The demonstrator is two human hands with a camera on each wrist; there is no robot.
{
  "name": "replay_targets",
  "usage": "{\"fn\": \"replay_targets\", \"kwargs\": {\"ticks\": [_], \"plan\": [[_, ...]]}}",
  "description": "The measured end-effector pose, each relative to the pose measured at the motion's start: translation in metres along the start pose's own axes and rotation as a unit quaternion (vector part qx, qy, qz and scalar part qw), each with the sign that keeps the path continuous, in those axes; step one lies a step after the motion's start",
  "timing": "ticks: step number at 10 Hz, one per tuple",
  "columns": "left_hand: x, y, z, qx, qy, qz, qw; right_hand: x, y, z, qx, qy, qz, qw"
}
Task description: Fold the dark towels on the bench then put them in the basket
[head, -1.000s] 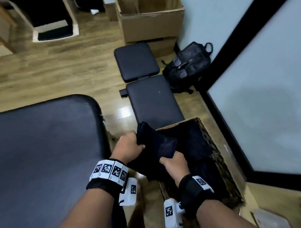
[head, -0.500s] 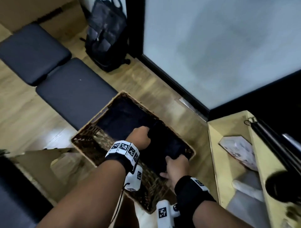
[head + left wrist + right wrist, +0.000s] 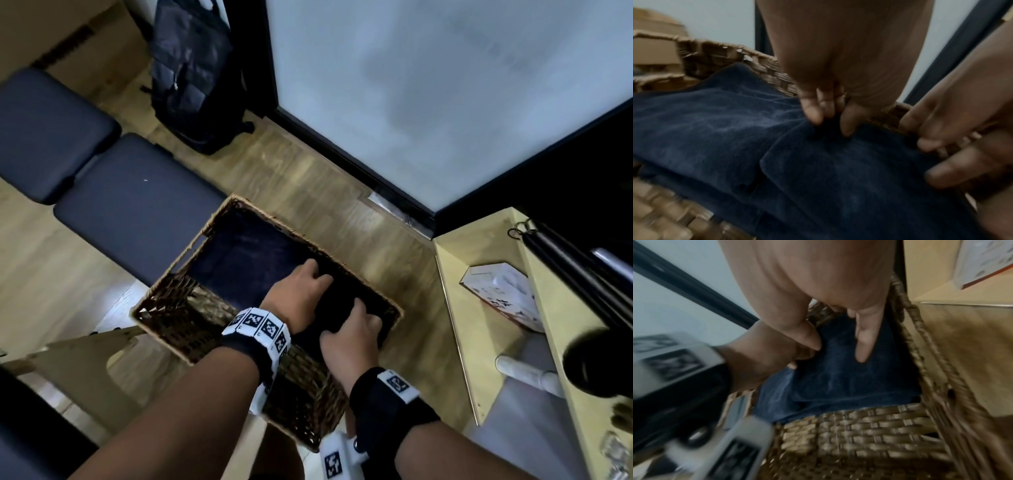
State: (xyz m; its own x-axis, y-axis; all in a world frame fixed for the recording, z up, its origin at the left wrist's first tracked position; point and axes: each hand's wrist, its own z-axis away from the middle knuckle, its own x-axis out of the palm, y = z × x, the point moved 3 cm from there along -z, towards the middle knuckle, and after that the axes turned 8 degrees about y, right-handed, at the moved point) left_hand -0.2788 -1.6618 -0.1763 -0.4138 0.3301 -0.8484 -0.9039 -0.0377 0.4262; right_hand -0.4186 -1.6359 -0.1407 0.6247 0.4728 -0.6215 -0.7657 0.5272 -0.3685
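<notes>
A woven basket (image 3: 178,322) stands on the wooden floor, and both my hands reach into its right end. A folded dark blue towel (image 3: 838,178) lies there on top of another dark towel (image 3: 705,121). My left hand (image 3: 298,294) pinches the top towel's far edge between fingers and thumb (image 3: 828,123). Just to its right, my right hand (image 3: 352,329) grips the same towel (image 3: 838,378) by the basket's end wall (image 3: 869,434), thumb on one side and fingers on the other.
A black padded bench (image 3: 137,219) runs along the basket's left side, with a black backpack (image 3: 191,68) beyond it. A pale wooden shelf (image 3: 479,342) holding a white box (image 3: 500,294) stands to the right. A glass panel is ahead, and cardboard (image 3: 78,363) lies near left.
Both hands carried the folded towel from above the basket's near rim down into the basket. My head turned right, so the large black bench left the view.
</notes>
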Motion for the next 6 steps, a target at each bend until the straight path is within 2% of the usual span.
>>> {"fn": "replay_targets", "kwargs": {"ticks": [1,2,3,4,5,6], "plan": [[0.018,-0.010,-0.001,-0.052,-0.088,-0.083,0.991,0.008,-0.001,-0.026,0.013,-0.040,0.062,0.997],[0.027,-0.013,-0.001,-0.082,-0.114,-0.093,0.986,0.016,0.000,-0.039,0.008,-0.072,0.099,0.992],[0.024,-0.013,-0.006,-0.104,-0.126,-0.045,0.985,0.018,0.006,-0.056,0.016,-0.120,0.101,0.988],[0.009,-0.007,-0.007,-0.120,-0.126,0.005,0.985,0.005,0.003,-0.054,-0.007,-0.151,0.055,0.987],[-0.004,0.002,0.018,-0.174,-0.123,0.066,0.975,-0.028,0.008,-0.046,-0.107,-0.189,0.057,0.974],[-0.008,0.003,0.048,-0.230,-0.108,0.083,0.964,-0.055,0.009,-0.033,-0.197,-0.167,0.083,0.962]]}}
